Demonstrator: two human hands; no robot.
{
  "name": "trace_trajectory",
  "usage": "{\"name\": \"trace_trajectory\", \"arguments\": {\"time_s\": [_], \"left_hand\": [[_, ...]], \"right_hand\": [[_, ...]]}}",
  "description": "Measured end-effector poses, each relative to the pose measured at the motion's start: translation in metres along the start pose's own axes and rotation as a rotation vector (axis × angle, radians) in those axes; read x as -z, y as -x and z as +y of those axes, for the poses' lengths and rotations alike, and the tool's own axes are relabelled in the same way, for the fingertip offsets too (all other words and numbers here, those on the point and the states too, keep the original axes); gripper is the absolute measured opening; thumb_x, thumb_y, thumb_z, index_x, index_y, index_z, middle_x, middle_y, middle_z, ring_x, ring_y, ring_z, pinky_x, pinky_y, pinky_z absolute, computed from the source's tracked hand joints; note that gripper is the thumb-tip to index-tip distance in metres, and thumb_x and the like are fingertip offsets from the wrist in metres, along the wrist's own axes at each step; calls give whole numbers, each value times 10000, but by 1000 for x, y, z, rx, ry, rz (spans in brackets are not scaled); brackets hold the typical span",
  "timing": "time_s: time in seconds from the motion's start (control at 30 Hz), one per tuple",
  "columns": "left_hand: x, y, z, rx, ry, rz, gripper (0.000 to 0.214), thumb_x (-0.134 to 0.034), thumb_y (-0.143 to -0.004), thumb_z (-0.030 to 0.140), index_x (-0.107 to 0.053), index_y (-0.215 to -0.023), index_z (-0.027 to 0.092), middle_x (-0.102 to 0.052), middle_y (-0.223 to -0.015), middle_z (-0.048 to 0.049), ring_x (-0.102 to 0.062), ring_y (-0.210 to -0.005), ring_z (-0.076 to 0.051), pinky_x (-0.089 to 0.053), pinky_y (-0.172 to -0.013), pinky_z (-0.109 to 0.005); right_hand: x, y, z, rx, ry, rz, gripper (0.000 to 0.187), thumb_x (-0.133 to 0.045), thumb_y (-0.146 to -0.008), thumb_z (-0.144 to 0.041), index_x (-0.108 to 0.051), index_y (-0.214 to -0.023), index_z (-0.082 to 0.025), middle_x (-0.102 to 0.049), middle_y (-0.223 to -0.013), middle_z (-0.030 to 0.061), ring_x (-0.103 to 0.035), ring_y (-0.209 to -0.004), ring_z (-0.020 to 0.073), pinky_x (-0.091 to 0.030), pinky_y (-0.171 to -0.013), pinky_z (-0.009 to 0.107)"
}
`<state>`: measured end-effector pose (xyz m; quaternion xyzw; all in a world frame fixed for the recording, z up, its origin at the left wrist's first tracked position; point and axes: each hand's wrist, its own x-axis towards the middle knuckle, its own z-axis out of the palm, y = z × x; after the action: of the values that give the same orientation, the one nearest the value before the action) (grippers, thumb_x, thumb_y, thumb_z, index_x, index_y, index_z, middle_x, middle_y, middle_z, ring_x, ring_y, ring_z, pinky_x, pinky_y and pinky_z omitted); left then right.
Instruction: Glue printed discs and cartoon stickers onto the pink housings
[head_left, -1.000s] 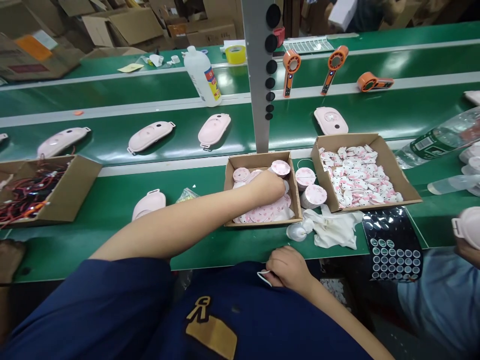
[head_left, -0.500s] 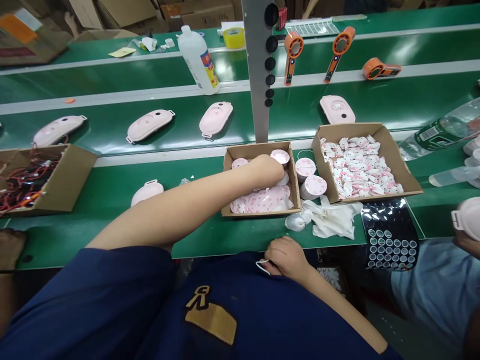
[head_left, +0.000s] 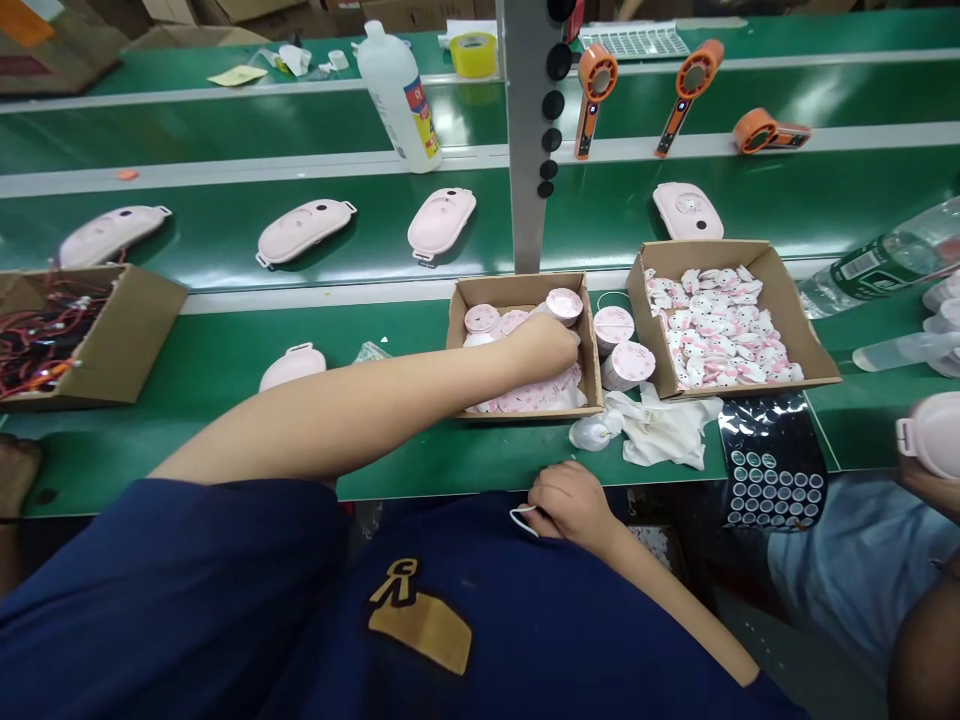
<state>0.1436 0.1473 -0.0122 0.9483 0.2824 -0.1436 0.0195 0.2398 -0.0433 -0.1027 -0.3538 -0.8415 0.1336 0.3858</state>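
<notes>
My left hand (head_left: 546, 345) reaches down into a cardboard box (head_left: 594, 385) of round pink printed sticker stacks and loose pink printed pieces (head_left: 532, 396). Its back faces me, so the fingers are hidden. Beside it is a sticker stack (head_left: 564, 303). Close to my body, my right hand (head_left: 570, 500) is closed, with a thin white cord loop (head_left: 523, 522) showing at its fingers. Two more round stacks, one upper (head_left: 613, 326) and one lower (head_left: 628, 364), stand just right of the box.
A box of small white rabbit-shaped pieces (head_left: 724, 330) stands to the right. Nearby lie a white cloth (head_left: 664, 428) and a black sticker sheet (head_left: 776, 465). Pink oval cases (head_left: 442, 222) line the green bench. A wire-filled box (head_left: 142, 335) sits left; a co-worker's hand (head_left: 930, 480) holds a pink case.
My left hand has shifted slightly right and down within the box, uncovering more sticker stacks. My right hand stays near my body with the cord loop. The view has tilted slightly.
</notes>
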Motion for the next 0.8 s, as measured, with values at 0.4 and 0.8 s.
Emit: {"name": "trace_trajectory", "arguments": {"time_s": [0.4, 0.8], "left_hand": [[45, 34, -24, 256, 129, 158, 210, -477, -844, 200, -666, -756, 173, -690, -781, -83, -620, -717, -225, -289, -517, -307], [38, 35, -25, 199, 435, -240, 190, -531, -797, 187, -711, -855, 167, -715, -790, -88, -642, -717, -244, -435, -613, -327]], "right_hand": [[-3, 3, 1, 9, 3, 8, 267, -491, -956, -268, -573, -711, -202, -552, -613, -22, -453, -589, 114, -277, -615, 280], [0, -3, -1, 24, 23, 18, 272, -462, -953, -237, -540, -694, -204, -534, -580, -26, -439, -558, 118, -269, -590, 277]]}}
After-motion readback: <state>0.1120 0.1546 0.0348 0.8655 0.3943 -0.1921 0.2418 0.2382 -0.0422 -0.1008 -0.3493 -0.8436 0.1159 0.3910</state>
